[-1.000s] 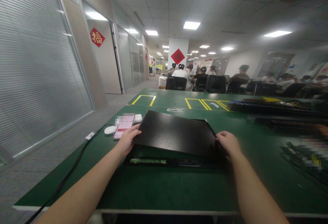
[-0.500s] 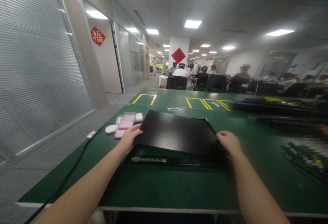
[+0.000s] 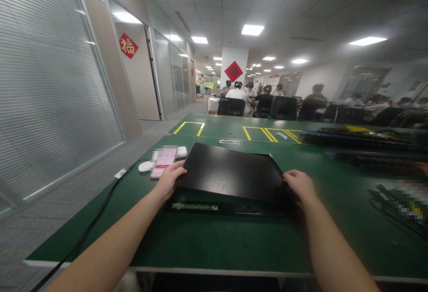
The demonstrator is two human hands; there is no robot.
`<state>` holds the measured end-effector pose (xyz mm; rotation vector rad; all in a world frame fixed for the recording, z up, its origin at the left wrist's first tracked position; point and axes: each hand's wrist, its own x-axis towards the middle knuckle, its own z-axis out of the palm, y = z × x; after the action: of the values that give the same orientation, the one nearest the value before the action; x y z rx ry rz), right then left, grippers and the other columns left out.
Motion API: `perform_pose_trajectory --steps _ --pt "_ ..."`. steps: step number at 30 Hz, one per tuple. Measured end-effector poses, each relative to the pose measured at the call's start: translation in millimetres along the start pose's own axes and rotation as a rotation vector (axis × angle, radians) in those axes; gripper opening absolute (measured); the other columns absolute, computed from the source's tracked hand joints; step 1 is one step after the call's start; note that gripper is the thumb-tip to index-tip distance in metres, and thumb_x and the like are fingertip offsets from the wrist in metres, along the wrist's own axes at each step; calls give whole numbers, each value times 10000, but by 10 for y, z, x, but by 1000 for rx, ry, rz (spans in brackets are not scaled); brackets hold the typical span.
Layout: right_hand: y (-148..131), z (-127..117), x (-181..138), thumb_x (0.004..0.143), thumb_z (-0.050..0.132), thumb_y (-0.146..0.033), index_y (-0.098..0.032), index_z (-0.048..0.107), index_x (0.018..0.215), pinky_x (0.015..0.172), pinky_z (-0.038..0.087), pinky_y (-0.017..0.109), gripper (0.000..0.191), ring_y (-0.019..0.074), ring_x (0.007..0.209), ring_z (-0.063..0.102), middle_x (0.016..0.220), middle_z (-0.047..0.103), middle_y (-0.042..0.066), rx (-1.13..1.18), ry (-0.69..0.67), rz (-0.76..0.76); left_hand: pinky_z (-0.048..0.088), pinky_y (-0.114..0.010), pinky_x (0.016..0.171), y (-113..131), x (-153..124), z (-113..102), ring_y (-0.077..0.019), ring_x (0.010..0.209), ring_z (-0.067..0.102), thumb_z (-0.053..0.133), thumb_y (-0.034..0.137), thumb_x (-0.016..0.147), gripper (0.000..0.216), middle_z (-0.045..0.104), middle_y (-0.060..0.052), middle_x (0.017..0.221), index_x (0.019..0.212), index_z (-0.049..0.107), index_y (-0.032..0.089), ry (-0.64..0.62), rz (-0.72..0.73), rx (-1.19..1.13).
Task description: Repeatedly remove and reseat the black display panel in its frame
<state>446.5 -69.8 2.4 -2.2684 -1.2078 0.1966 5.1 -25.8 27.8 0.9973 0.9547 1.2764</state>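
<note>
A flat black panel (image 3: 230,171) lies tilted over a black frame on the green table (image 3: 214,243); its near edge is raised and a green circuit strip (image 3: 194,207) shows beneath. My left hand (image 3: 170,179) grips the panel's near left corner, fingers curled round the edge. My right hand (image 3: 301,186) grips the near right corner the same way.
A pink-screened phone (image 3: 163,162) and a white mouse (image 3: 145,166) lie left of the panel, with a black cable (image 3: 100,211) running off the table edge. Stacked black parts (image 3: 361,142) fill the right side. Several people sit at desks far behind.
The panel's near edge has sunk slightly toward the frame; both hands keep their hold. The view has shifted a little.
</note>
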Motion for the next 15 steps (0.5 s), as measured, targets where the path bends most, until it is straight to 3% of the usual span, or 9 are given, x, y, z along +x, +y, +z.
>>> perform_pose_trajectory --steps 15 --pt "55 29 58 776 532 -343 -238 755 883 681 444 306 268 238 862 683 875 757 57 101 -25 45 490 -280 619 -9 33 -3 -227 715 685 639 173 511 377 754 -35 746 874 736 146 50 -10 62"
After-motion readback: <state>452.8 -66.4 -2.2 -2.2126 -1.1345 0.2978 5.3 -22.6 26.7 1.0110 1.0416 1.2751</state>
